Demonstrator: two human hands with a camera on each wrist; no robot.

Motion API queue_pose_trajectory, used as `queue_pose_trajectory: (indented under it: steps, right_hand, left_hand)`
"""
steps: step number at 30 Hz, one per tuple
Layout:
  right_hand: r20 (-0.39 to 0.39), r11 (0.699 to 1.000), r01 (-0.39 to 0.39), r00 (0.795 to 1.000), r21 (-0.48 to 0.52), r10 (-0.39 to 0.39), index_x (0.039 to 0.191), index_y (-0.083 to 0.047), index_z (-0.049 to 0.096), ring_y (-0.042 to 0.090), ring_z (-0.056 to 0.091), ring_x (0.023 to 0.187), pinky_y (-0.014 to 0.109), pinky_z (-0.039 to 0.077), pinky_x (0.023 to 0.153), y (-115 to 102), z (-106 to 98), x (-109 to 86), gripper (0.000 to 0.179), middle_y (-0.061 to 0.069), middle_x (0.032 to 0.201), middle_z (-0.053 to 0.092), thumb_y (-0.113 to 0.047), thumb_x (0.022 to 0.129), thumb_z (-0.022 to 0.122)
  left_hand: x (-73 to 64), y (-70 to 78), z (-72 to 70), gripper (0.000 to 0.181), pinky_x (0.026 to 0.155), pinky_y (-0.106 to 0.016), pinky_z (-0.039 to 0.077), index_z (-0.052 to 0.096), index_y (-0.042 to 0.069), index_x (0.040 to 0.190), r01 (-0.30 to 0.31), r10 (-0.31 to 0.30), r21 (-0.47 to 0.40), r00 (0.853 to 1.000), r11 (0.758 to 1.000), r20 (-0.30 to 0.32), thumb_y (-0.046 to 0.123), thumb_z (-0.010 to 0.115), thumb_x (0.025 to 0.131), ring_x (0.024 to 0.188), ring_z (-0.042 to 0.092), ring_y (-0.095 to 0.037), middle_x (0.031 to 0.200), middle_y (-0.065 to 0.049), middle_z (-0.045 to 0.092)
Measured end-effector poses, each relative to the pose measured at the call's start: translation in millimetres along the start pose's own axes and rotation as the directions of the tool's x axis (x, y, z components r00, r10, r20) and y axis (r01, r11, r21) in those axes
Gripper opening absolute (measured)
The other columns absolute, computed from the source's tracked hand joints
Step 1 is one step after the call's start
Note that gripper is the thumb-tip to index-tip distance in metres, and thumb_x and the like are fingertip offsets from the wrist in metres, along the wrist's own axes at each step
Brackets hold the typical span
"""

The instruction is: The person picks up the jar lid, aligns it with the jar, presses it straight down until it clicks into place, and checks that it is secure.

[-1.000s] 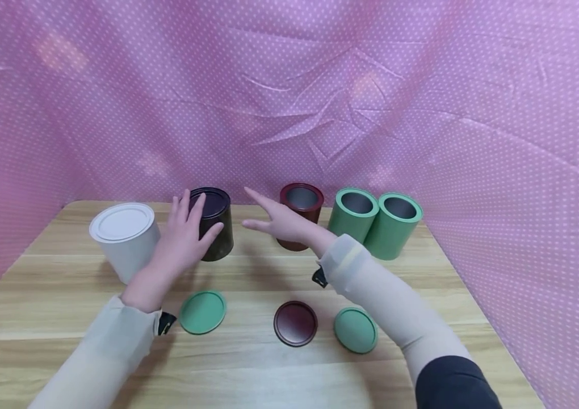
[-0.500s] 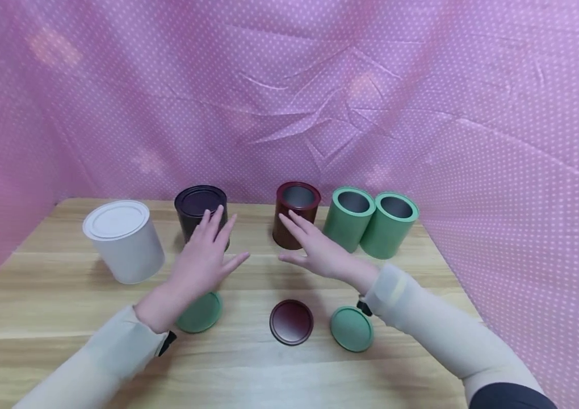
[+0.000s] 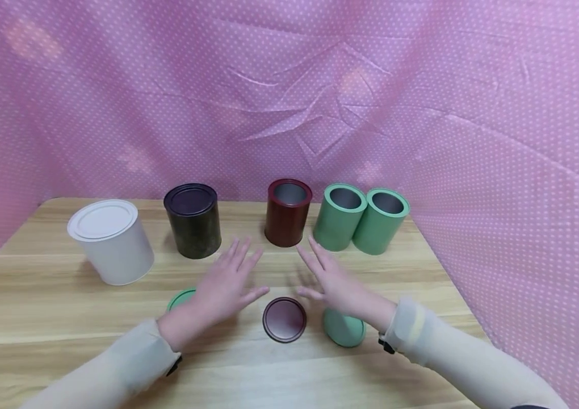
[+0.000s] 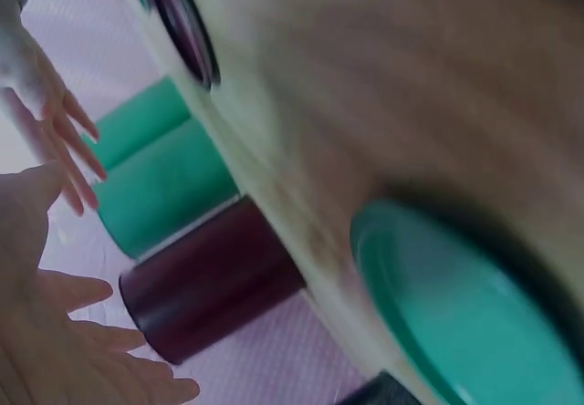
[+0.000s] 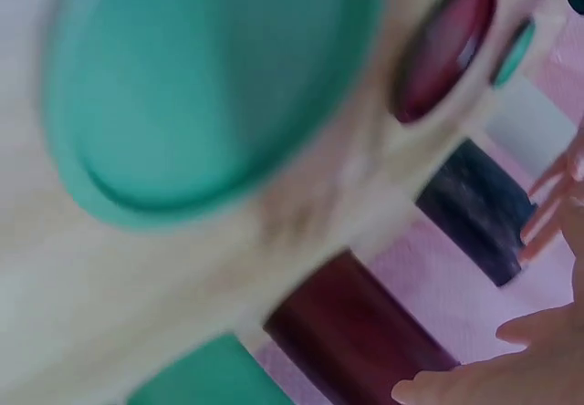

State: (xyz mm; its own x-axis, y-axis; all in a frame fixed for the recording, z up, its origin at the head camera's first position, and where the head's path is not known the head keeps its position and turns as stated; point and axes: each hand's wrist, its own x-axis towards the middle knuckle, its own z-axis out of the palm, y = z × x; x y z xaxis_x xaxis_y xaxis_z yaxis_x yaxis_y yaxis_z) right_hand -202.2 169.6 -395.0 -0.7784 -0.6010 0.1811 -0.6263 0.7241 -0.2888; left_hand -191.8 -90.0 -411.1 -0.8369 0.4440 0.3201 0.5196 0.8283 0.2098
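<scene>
My left hand hovers over the table with its fingers spread, holding nothing, and partly covers a green lid. Opposite it, my right hand is likewise spread and holds nothing, above the far edge of another green lid. Between the hands and a little nearer me lies a dark red lid. Behind them an uncovered dark red can stands upright. The left wrist view shows the left green lid close up; the right wrist view shows the other green lid.
Two uncovered green cans stand side by side at the back right, touching or nearly so. A black can and a larger white can, both with lids on, stand at the left. Pink dotted cloth hangs behind the wooden table.
Both hands have drawn back toward me from the cans; the left also moved right, off the black can, and the right moved right, off the dark red can. The cans and lids keep their places.
</scene>
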Motion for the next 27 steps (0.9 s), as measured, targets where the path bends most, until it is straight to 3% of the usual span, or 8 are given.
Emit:
queue_pose_trajectory:
  steps: [7,14,21,27]
  right_hand:
    - [0.014,0.997,0.037,0.999,-0.061,-0.036,0.148,-0.001,0.034,0.047,0.028,0.14,0.06,0.033,0.11,1,19,-23.4,0.08,0.031,0.152,0.026,-0.037,0.087,0.07]
    - [0.134,0.999,0.001,0.991,-0.04,0.004,0.15,-0.004,0.031,0.045,0.025,0.143,0.058,0.03,0.112,-3,30,-34.7,0.079,0.027,0.156,0.022,-0.04,0.09,0.066]
    - [0.194,0.997,0.027,0.981,-0.071,-0.013,0.151,-0.003,0.031,0.045,0.025,0.142,0.056,0.03,0.113,-4,37,-40.7,0.081,0.026,0.156,0.024,-0.044,0.089,0.065]
    - [0.292,0.996,0.026,0.956,-0.086,0.0,0.153,-0.008,0.027,0.044,0.02,0.145,0.06,0.026,0.113,-6,39,-42.3,0.082,0.018,0.159,0.023,-0.052,0.091,0.058]
  left_hand:
    - [-9.9,14.5,14.0,0.078,0.114,-0.056,0.029,0.042,0.006,0.145,-0.069,0.069,0.003,0.994,0.998,0.084,0.053,0.063,0.088,0.141,0.028,-0.046,0.154,-0.023,0.03]
    - [-18.0,21.6,26.2,0.078,0.111,-0.06,0.03,0.041,0.007,0.146,-0.131,0.126,0.018,0.974,0.991,0.186,0.057,0.058,0.089,0.139,0.03,-0.049,0.154,-0.023,0.032]
    - [-22.5,27.7,36.5,0.081,0.111,-0.06,0.031,0.035,0.011,0.15,-0.131,0.123,0.006,0.948,0.991,0.294,0.06,0.056,0.089,0.142,0.025,-0.046,0.155,-0.021,0.031]
    - [-25.7,33.1,39.8,0.083,0.11,-0.061,0.03,0.032,0.012,0.152,-0.14,0.129,0.003,0.927,0.99,0.353,0.062,0.053,0.089,0.142,0.024,-0.047,0.156,-0.019,0.028]
